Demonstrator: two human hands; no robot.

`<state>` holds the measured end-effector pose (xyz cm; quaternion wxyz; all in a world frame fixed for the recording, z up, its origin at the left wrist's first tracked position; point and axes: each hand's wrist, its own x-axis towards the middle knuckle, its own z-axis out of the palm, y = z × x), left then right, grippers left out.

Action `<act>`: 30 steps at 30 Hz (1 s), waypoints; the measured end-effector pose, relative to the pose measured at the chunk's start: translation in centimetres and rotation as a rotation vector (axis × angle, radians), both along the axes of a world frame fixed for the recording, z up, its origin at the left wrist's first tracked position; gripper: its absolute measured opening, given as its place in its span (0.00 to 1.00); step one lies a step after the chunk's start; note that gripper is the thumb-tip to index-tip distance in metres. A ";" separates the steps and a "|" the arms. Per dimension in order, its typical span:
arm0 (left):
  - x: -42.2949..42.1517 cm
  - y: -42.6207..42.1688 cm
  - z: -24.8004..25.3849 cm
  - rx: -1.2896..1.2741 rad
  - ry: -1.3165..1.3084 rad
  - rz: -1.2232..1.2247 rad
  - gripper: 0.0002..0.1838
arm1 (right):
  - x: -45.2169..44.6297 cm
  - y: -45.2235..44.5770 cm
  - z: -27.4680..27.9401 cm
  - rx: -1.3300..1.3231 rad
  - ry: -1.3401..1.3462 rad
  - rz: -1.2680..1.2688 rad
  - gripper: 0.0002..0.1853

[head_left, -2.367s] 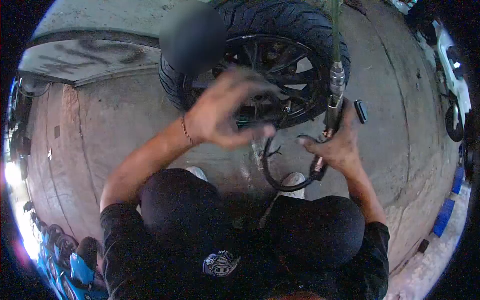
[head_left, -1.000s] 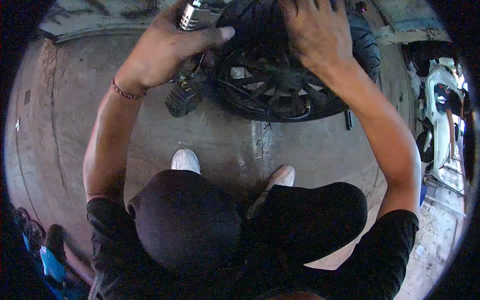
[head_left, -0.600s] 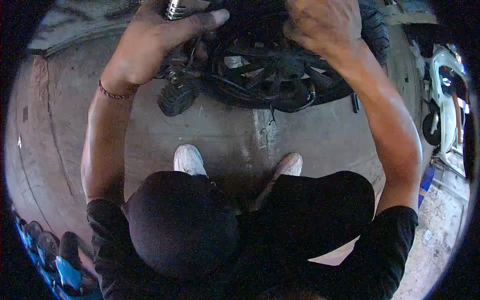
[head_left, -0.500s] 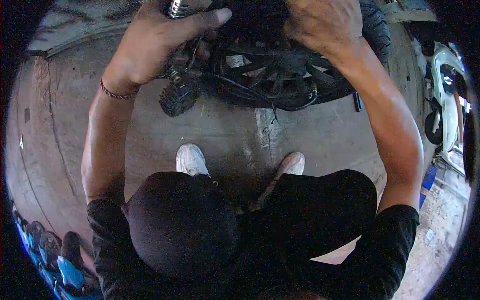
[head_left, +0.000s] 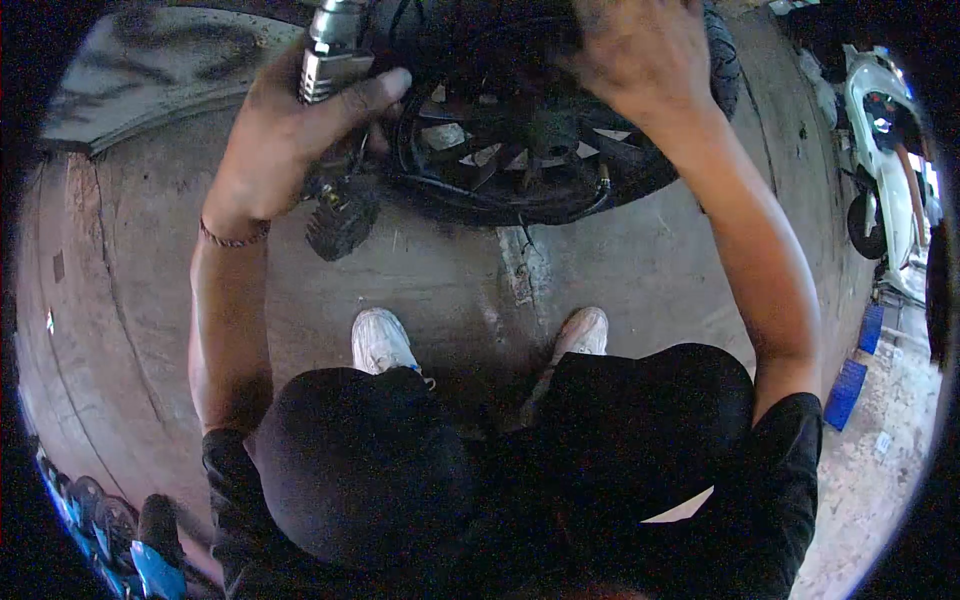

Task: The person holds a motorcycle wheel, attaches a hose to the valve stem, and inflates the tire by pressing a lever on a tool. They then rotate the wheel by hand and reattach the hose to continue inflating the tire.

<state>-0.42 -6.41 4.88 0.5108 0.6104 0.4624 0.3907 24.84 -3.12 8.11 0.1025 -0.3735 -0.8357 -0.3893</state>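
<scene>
Left hand (head_left: 268,150), head view: wrapped round a silver tyre inflator (head_left: 332,78) at the upper left; the thumb reaches out toward the wheel, while the other fingers are mostly hidden behind the tool; a braided bracelet (head_left: 233,238) circles the wrist
Gauge-like piece: a dark, ridged round piece (head_left: 343,222) sits just below the left hand; cannot tell whether it touches the floor
Right hand (head_left: 650,60): blurred, over the upper right of the tyre (head_left: 722,55); the fingertips are lost in the dark, so cannot tell how far open the fingers are or whether they hold anything
Wheel: black spoked wheel (head_left: 550,130) at top centre, between the two hands, with a brass-coloured fitting (head_left: 603,188) near its lower right rim
Floor: grey concrete floor (head_left: 440,275), two white shoes (head_left: 383,340) on it
Edges: white scooter (head_left: 880,150) at far right, blue bikes (head_left: 155,570) at lower left
</scene>
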 end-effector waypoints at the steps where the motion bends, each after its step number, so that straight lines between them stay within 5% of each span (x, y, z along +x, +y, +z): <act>1: 0.2 -0.5 0.1 -0.040 -0.001 0.004 0.19 | 0.5 -0.2 -0.1 -0.035 0.131 -0.031 0.36; 8: 2.4 -1.0 -0.3 -0.111 0.213 0.155 0.22 | 1.1 1.3 -0.9 0.021 0.181 -0.093 0.41; 11: 3.3 -2.1 -0.6 0.056 -0.028 0.165 0.27 | 1.1 1.1 -0.7 0.034 0.204 -0.059 0.38; 24: 3.1 -1.4 -1.4 -0.038 0.061 0.213 0.27 | 1.7 2.4 -2.1 0.086 0.350 0.072 0.31; 30: 3.8 -1.6 -1.3 0.058 -0.032 0.237 0.35 | 1.3 1.0 -0.9 -0.057 0.327 -0.037 0.31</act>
